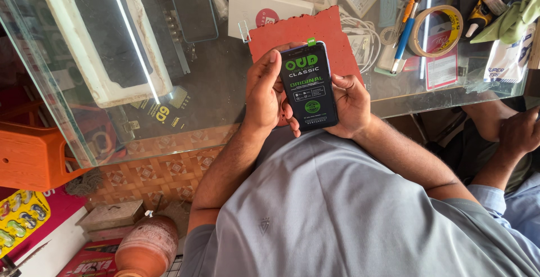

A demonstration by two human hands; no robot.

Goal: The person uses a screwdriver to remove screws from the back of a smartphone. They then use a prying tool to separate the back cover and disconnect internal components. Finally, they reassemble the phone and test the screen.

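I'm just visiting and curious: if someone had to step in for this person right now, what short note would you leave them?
Left hand: grip closed on the left edge of the phone, thumb over its top corner.
Right hand: holds the phone's right edge from behind.
The phone sits upright between both hands, just above the red mat on the glass table. A black printed film with a green tab at the top covers its front.
Done: the film lies on the screen, roughly squared up.
Left, seemingly: the printed layer is not yet peeled off.
Nearby: tape roll, blue pen, white box.

Red mat [315,32] on glass counter [214,94]; tape roll [436,31], white box [259,8], orange stool [31,156].
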